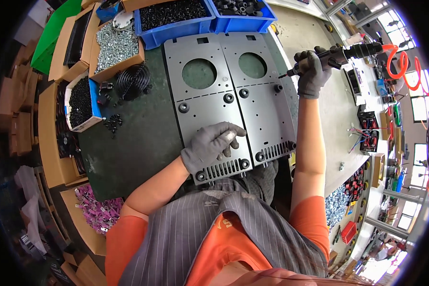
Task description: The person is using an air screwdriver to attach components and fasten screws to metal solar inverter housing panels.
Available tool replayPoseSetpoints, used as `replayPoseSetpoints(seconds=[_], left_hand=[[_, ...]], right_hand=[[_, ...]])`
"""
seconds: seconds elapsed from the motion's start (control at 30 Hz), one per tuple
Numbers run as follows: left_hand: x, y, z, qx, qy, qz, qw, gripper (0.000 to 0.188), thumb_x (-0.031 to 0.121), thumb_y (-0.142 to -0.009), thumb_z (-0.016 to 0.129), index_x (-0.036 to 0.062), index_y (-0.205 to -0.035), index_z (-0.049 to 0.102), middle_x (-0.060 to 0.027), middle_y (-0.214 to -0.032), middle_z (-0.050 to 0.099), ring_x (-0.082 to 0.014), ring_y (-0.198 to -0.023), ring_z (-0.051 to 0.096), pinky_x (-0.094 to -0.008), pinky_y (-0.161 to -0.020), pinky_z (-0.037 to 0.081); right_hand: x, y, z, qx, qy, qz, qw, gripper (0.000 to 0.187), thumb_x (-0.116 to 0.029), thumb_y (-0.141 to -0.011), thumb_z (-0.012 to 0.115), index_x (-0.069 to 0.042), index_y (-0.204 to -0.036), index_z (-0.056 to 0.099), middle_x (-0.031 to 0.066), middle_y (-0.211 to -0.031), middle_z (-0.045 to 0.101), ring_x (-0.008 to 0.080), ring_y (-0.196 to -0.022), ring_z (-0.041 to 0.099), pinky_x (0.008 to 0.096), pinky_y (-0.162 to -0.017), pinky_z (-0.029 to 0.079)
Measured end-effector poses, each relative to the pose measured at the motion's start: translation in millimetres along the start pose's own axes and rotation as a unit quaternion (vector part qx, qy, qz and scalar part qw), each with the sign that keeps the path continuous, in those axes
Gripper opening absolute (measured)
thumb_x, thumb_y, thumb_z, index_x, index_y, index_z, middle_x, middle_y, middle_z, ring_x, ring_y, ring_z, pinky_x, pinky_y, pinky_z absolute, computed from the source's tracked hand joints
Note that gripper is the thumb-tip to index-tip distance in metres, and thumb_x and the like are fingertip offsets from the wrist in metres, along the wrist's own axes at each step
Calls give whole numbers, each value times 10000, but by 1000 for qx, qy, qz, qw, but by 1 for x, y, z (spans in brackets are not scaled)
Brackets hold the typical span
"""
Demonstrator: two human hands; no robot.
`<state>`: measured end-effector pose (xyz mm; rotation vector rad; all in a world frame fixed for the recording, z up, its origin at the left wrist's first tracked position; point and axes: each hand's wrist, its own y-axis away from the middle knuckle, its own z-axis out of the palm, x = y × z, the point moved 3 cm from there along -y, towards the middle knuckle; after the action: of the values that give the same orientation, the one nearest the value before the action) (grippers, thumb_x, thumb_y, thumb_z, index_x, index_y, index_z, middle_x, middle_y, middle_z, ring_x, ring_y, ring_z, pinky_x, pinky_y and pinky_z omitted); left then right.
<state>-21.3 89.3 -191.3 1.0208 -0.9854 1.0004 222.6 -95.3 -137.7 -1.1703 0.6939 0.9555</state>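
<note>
My grey-gloved left hand (213, 145) rests on grey metal plates (209, 102) dotted with black feet. Blue bins (176, 26) of black parts sit beyond the plates. My apron (195, 229) is grey pinstripe over orange.

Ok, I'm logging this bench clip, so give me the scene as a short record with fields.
left hand: gloved, resting flat on the left grey panel
right hand: gloved, gripping a black power screwdriver, tip near a black foot on the right grey panel
behind panels: blue bins of black parts
left side: box of silver screws

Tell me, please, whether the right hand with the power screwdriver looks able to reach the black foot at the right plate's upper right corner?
Probably yes: the screwdriver tip in the right hand hangs just beside that foot, nothing between.
</note>
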Motion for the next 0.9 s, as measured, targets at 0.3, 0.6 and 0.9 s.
replayPoseSetpoints(seconds=[0.3,0.6,0.9], left_hand=[[2,-1,3,-2,12,-9,1000,240,188,-971,439,85,-1092,620,21,-757,580,-16,-588,501,-169,-507,433],[3,-1,5,3,3,-34,999,303,185,-938,396,47,-1100,611,-19,-796,601,-27,-595,530,-156,-500,431],[3,0,2,-2,-7,-29,1000,307,202,-945,399,42,-1105,607,-22,-795,596,-32,-589,527,-159,-503,428]], right_hand=[[10,-3,1,-32,10,-7,999,343,-71,-762,554,61,-1057,438,169,-698,578,269,-596,595,389,-603,515],[11,-5,11,-66,44,19,997,296,-92,-754,580,52,-996,489,165,-698,597,261,-593,610,324,-514,479],[11,0,23,-106,10,25,994,266,-55,-753,638,36,-981,536,112,-687,602,174,-537,603,247,-448,443]])
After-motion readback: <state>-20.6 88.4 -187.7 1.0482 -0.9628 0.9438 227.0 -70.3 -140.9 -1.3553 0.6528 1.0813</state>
